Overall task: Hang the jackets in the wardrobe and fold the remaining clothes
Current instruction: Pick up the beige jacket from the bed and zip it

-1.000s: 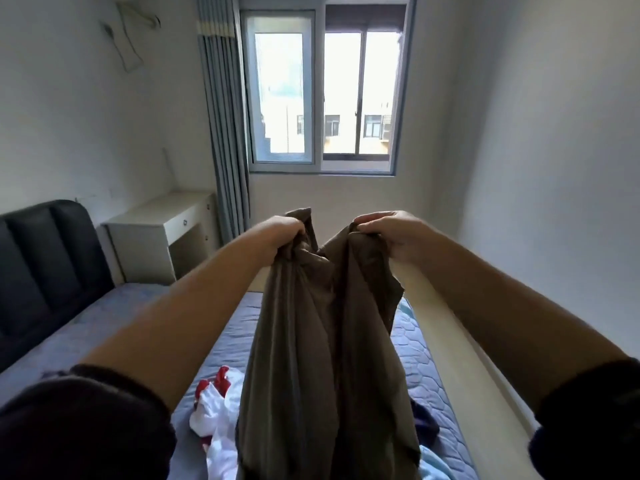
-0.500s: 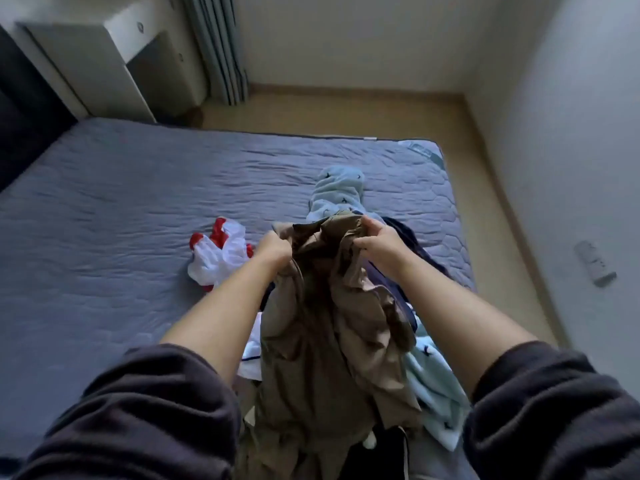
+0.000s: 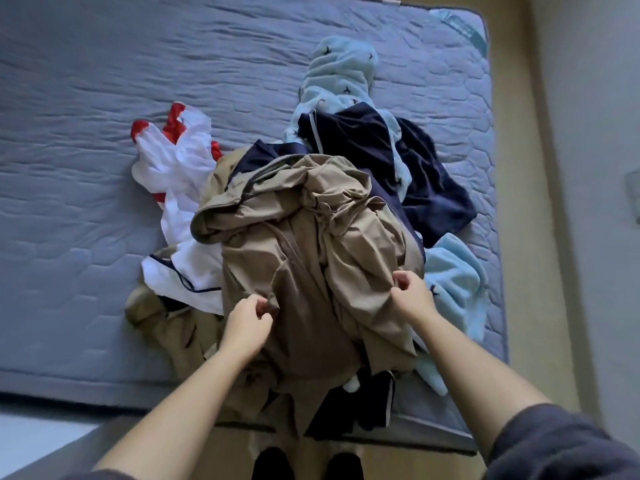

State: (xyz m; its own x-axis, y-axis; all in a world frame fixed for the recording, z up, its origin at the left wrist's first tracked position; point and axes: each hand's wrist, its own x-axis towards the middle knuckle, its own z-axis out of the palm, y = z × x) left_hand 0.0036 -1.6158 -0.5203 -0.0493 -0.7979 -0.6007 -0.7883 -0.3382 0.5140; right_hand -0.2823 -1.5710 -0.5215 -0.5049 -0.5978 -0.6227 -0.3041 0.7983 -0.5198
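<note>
- Seen from above: a crumpled tan jacket of thin fabric (image 3: 311, 237), heaped on top of a pile of clothes on the near right part of a grey-blue quilted mattress (image 3: 104, 98)
- Spilling over the near edge of the bed at its lower end, toward a pale wooden floor (image 3: 512, 202)
- With the left grip (image 3: 247, 320): pinching a fold of the tan jacket at its lower left, thumb against curled fingers
- With the right grip (image 3: 412, 292): fingers curled in, nipping the jacket's right edge; not easy to tell how firmly
- Both forearms bare, reaching in from the bottom, with dark pushed-up sleeves (image 3: 554, 445) at the frame's lower corners
- Just left of the jacket and partly under it: a white garment with red trim (image 3: 173, 157)
- Below that, touching the heap: a second khaki garment (image 3: 166, 317), rumpled flat on the mattress
- Beyond the jacket, toward the far right corner of the bed: a light blue fleece piece with small dark marks (image 3: 343, 74)
- Between the fleece and the jacket, overlapping both: a navy blue garment with a pale stripe (image 3: 433, 188)
- More light blue fleece showing at the right of the heap, beside the right grip
- At the bottom centre, on the floor: two dark feet (image 3: 273, 462), close to the bed edge
</note>
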